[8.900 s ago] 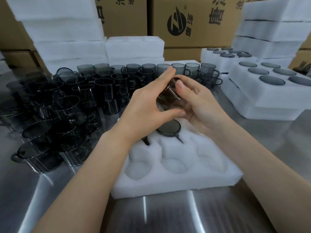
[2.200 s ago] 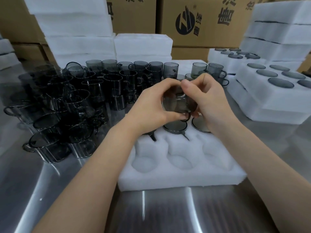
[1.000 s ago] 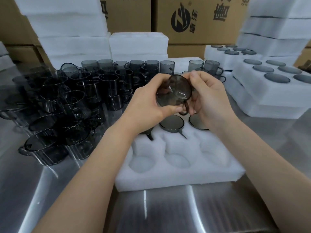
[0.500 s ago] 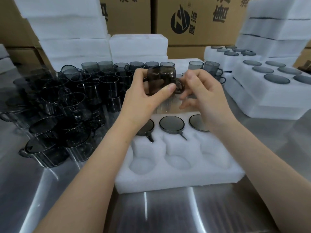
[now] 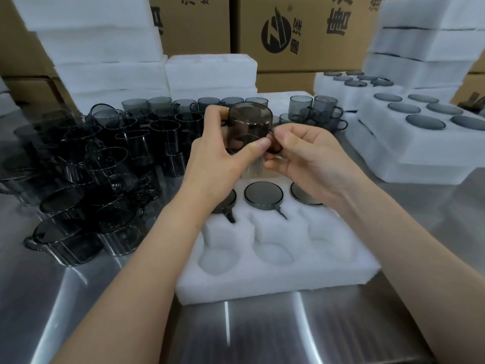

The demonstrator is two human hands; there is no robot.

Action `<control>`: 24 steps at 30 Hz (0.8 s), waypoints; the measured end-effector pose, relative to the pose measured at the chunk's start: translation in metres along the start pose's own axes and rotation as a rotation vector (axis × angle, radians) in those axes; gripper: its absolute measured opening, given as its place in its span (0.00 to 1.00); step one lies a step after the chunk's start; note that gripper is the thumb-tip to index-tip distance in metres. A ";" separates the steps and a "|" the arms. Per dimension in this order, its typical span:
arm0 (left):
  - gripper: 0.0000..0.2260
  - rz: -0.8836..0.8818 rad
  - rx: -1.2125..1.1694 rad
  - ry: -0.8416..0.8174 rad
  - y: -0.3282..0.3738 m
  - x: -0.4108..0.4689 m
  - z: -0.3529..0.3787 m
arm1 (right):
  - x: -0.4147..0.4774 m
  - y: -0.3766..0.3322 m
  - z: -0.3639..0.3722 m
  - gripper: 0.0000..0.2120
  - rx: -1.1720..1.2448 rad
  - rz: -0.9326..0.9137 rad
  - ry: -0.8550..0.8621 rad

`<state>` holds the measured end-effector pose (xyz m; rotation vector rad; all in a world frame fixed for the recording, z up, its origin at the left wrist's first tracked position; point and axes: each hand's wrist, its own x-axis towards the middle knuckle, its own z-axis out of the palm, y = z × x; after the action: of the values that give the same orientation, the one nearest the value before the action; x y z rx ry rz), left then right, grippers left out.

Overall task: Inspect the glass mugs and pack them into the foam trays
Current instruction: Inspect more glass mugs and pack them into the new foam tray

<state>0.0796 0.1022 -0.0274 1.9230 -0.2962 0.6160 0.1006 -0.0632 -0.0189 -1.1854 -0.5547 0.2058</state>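
Three empty pockets face you in the near row of the foam tray (image 5: 275, 282). Over the packed mugs (image 5: 263, 197) behind, your left hand (image 5: 217, 158) curls its fingers (image 5: 213, 114) round the upturned mug (image 5: 249, 122); your right hand (image 5: 309, 158) pinches its handle. Slip now, and smooth glass drops onto packed glass or knocks the loose mugs (image 5: 105, 166) beyond.
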 end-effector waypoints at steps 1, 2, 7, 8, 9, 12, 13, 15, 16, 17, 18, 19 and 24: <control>0.20 0.001 -0.018 0.010 0.000 0.000 -0.001 | 0.000 0.001 0.001 0.07 0.006 -0.027 -0.020; 0.21 0.000 -0.035 0.018 0.001 0.000 -0.001 | 0.000 0.001 0.002 0.08 0.003 -0.052 -0.031; 0.22 -0.030 -0.126 -0.004 0.001 0.000 -0.001 | -0.002 0.001 0.002 0.07 -0.131 -0.198 -0.037; 0.21 -0.046 -0.165 -0.027 0.001 0.000 0.000 | -0.003 0.000 0.002 0.08 -0.167 -0.226 -0.038; 0.20 -0.063 -0.203 -0.053 0.001 0.000 0.001 | -0.003 -0.001 0.003 0.10 -0.211 -0.256 -0.038; 0.12 -0.092 -0.275 -0.104 0.001 0.000 0.002 | -0.005 0.000 0.005 0.14 -0.336 -0.335 -0.005; 0.10 -0.096 -0.292 -0.116 0.001 0.001 0.002 | -0.005 0.001 0.005 0.13 -0.358 -0.343 0.014; 0.08 -0.094 -0.309 -0.139 0.001 0.001 0.003 | -0.006 0.001 0.005 0.08 -0.386 -0.331 0.044; 0.08 -0.091 -0.313 -0.153 0.001 0.001 0.003 | -0.006 0.000 0.004 0.06 -0.393 -0.312 0.055; 0.09 -0.086 -0.307 -0.167 0.000 0.001 0.004 | -0.005 0.001 0.004 0.07 -0.395 -0.289 0.068; 0.11 -0.079 -0.291 -0.177 -0.001 0.002 0.004 | -0.005 0.001 0.003 0.10 -0.392 -0.260 0.081; 0.14 -0.067 -0.272 -0.185 -0.002 0.002 0.005 | -0.003 0.002 0.004 0.13 -0.384 -0.229 0.095; 0.20 0.015 -0.161 -0.180 -0.003 0.000 0.003 | 0.002 0.003 0.003 0.24 -0.361 -0.078 0.159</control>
<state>0.0820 0.1006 -0.0304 1.8238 -0.4616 0.4160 0.1012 -0.0587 -0.0203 -1.5118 -0.5092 -0.0589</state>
